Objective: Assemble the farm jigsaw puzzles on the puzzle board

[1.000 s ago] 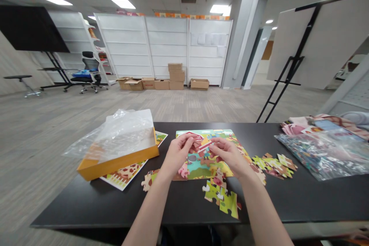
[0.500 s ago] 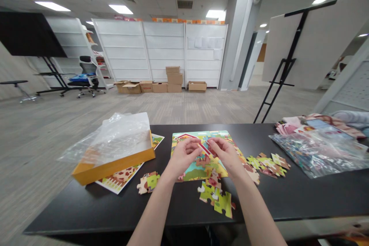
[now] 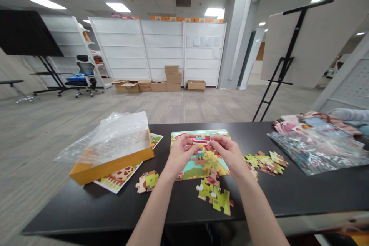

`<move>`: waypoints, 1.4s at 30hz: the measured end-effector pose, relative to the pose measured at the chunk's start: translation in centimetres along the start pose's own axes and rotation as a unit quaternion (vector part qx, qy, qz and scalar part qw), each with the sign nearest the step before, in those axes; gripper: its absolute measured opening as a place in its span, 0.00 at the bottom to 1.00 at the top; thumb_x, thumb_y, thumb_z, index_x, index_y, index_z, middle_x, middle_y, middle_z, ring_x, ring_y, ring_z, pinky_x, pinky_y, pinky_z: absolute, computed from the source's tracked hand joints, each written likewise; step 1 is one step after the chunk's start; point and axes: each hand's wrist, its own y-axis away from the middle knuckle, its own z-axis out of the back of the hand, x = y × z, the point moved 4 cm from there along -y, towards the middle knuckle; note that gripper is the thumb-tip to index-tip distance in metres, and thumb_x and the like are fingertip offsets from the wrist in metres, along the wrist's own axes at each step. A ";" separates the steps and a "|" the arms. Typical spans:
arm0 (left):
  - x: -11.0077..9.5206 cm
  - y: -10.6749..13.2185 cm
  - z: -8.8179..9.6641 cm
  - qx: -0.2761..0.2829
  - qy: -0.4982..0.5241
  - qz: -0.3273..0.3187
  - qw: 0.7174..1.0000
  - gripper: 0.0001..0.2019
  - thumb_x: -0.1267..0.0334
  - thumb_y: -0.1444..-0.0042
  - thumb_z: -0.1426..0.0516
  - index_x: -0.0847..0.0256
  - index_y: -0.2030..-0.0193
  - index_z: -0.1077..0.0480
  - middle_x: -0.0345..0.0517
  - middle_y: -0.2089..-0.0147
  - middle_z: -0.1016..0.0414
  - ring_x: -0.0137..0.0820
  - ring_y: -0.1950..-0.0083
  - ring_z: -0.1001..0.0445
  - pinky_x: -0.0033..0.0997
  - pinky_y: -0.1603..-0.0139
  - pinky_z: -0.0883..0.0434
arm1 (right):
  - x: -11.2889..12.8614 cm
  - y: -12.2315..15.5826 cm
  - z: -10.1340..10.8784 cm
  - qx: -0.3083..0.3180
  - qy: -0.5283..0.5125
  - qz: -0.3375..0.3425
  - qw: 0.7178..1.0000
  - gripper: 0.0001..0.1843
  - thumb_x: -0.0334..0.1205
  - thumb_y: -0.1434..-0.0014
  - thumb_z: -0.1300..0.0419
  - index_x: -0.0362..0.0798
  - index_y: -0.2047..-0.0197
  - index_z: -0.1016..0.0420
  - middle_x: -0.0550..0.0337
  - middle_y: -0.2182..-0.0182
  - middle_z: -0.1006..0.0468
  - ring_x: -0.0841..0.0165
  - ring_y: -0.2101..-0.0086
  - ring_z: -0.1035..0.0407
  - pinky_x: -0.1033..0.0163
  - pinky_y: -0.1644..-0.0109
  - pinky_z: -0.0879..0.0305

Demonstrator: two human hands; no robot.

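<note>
Between my two hands is a red, white and blue jigsaw piece, raised in front of the partly built puzzle. My left hand pinches its left end with thumb and fingers. At the other end, the fingertips of my right hand close on it. Below my hands the puzzle shows a colourful farm scene, its upper middle partly covered by the fingers. Loose green puzzle pieces lie just in front of it, with a pig-face piece overlapping its lower edge.
More loose pieces lie left and right of the puzzle. A yellow box with clear plastic rests on a printed picture sheet at left. A plastic bag of pieces lies at right on the black table.
The red-striped piece now lies level between my fingertips, where a slanted red strip showed before. My hands have shifted only slightly. The view has moved a little.
</note>
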 end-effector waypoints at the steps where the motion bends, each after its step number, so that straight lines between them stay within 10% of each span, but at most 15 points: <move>1: 0.0 0.1 0.0 -0.001 -0.003 -0.004 1.000 0.21 0.61 0.49 0.33 0.61 0.50 0.32 0.45 0.59 0.22 0.33 0.62 0.18 0.32 0.59 0.21 | 0.0 0.0 0.0 -0.001 -0.001 0.001 1.000 0.22 0.55 0.51 0.29 0.47 0.60 0.21 0.55 0.66 0.17 0.64 0.66 0.25 0.62 0.63 0.34; 14: 0.9 -0.6 1.0 0.074 -0.202 -0.149 0.965 0.22 0.65 0.48 0.36 0.58 0.45 0.27 0.53 0.39 0.32 0.27 0.63 0.22 0.34 0.60 0.19 | -1.6 -0.9 -0.6 0.022 0.031 0.002 0.999 0.22 0.56 0.51 0.31 0.47 0.62 0.22 0.54 0.69 0.18 0.62 0.67 0.24 0.59 0.63 0.30; 21: -0.8 -3.4 5.1 -0.073 -0.345 -0.217 0.910 0.13 0.59 0.42 0.39 0.57 0.51 0.26 0.49 0.48 0.24 0.38 0.48 0.24 0.39 0.49 0.23 | -0.5 -0.5 0.2 -0.044 0.038 -0.008 0.998 0.27 0.58 0.50 0.32 0.47 0.54 0.22 0.52 0.63 0.18 0.63 0.66 0.25 0.58 0.62 0.29; 27: 1.6 -5.3 6.7 -0.077 -0.492 -0.153 0.854 0.12 0.63 0.42 0.41 0.58 0.51 0.27 0.49 0.49 0.22 0.41 0.47 0.25 0.44 0.43 0.29 | -0.1 -0.5 0.9 -0.036 0.032 0.000 0.999 0.27 0.60 0.52 0.31 0.46 0.59 0.21 0.51 0.65 0.18 0.62 0.66 0.25 0.57 0.60 0.29; 42: 2.9 -3.8 3.6 0.002 -0.663 -0.051 0.747 0.15 0.63 0.35 0.49 0.54 0.44 0.28 0.52 0.42 0.25 0.45 0.43 0.28 0.45 0.45 0.31 | -0.5 -0.4 0.7 -0.009 0.030 0.010 0.999 0.26 0.62 0.49 0.34 0.47 0.60 0.21 0.53 0.66 0.18 0.64 0.67 0.26 0.59 0.62 0.31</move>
